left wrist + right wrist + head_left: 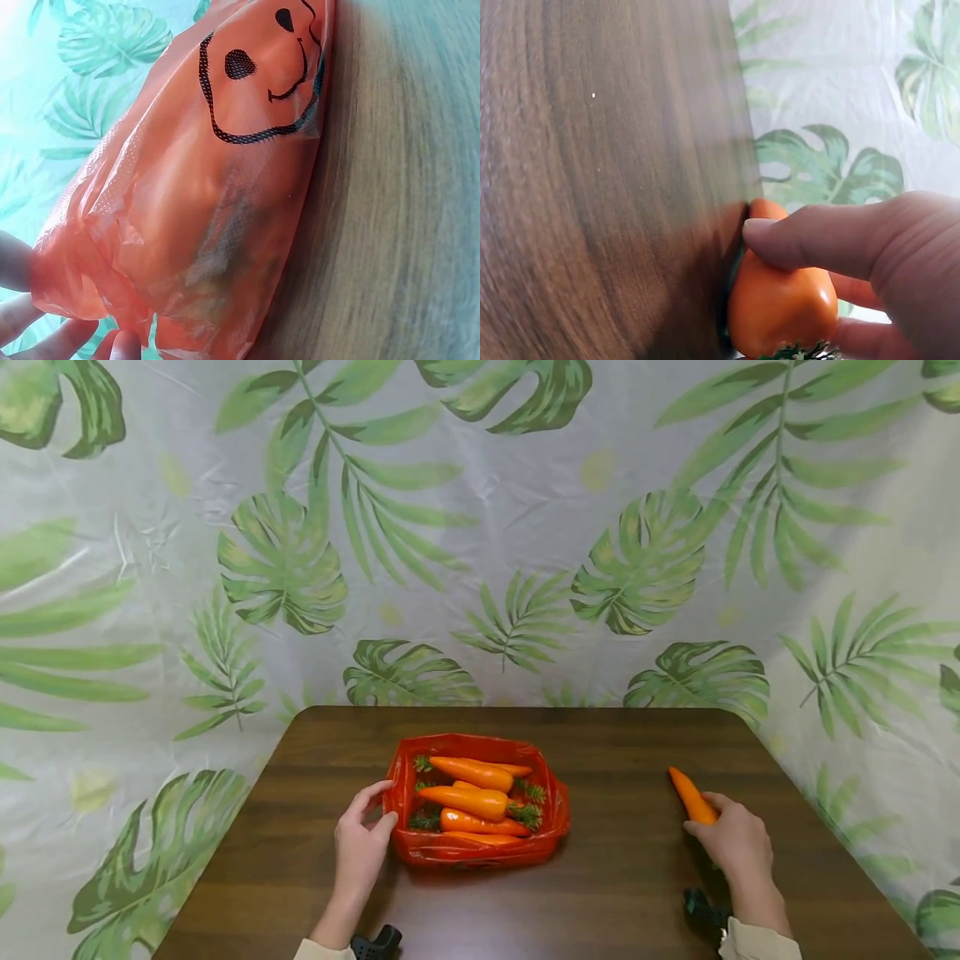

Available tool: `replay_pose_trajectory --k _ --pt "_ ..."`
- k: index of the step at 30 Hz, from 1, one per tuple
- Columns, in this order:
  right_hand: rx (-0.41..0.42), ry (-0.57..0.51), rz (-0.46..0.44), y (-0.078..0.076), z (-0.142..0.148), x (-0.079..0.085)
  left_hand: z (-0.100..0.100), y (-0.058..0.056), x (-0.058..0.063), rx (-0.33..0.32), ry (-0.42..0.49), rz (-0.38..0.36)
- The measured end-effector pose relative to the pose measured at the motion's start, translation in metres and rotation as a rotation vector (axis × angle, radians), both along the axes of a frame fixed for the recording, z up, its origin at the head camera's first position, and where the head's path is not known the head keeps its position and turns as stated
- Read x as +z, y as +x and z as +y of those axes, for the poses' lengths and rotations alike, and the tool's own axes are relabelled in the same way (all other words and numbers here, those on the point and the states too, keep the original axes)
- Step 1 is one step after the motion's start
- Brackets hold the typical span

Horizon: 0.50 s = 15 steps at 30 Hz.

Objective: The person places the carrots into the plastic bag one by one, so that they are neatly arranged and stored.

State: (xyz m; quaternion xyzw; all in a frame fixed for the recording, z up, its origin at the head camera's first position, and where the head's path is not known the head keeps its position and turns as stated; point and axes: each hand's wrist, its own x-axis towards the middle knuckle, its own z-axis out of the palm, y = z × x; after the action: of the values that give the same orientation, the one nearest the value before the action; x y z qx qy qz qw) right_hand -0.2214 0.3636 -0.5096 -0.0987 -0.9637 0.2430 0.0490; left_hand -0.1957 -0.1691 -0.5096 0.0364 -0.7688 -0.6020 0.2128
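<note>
A red plastic bag [480,856], its mouth spread wide, sits left of centre on the table with several orange carrots [476,802] in it. My left hand [363,835] grips the bag's left rim; the left wrist view shows fingers [64,341] at the crumpled plastic edge and a black face drawn on the bag's side. At the right of the table, my right hand [735,839] holds a single carrot [692,797], its tip pointing away from me. In the right wrist view the thumb [802,232] lies across that carrot, whose green top shows below.
The dark wooden table [615,893] has rounded far corners. Behind it hangs a pale sheet [525,527] printed with green leaves. Black straps [378,943] are on both wrists, near the light sleeves.
</note>
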Motion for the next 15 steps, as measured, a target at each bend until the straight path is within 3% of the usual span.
replay_pose_trajectory --k 4,15 --pt "-0.001 0.019 0.059 0.0005 -0.0022 0.0007 0.0004 -0.0016 0.0012 0.002 -0.007 -0.018" --pt "-0.023 -0.006 0.097 0.0032 -0.0091 0.0026 -0.0011 0.0009 -0.0021 -0.007 -0.007 0.028"
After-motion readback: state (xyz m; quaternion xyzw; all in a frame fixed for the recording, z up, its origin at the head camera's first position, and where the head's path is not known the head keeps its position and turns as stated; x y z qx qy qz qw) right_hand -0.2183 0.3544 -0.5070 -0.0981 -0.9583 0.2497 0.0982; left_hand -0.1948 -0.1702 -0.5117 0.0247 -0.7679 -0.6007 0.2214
